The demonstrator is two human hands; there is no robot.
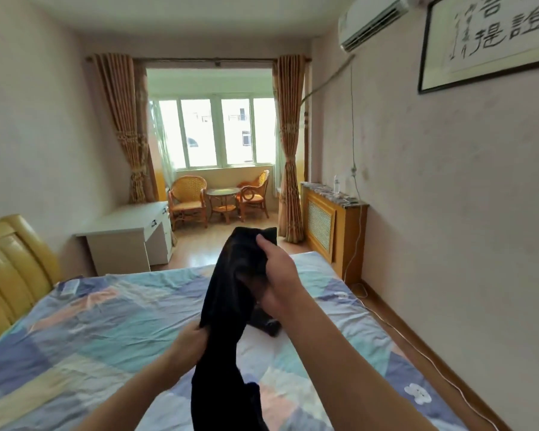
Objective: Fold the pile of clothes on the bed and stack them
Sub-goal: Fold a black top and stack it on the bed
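Note:
A black garment hangs in the air above the bed, stretched between both hands. My right hand grips its upper end, raised high near the middle of the view. My left hand pinches an edge of the cloth lower down, and the rest droops below it toward the bottom edge. More dark cloth lies on the sheet under my right forearm, partly hidden.
The bed has a pastel patchwork sheet and a yellow headboard on the left. A white desk stands beyond it. A wooden radiator cover and a white cable run along the right wall. Wicker chairs sit by the window.

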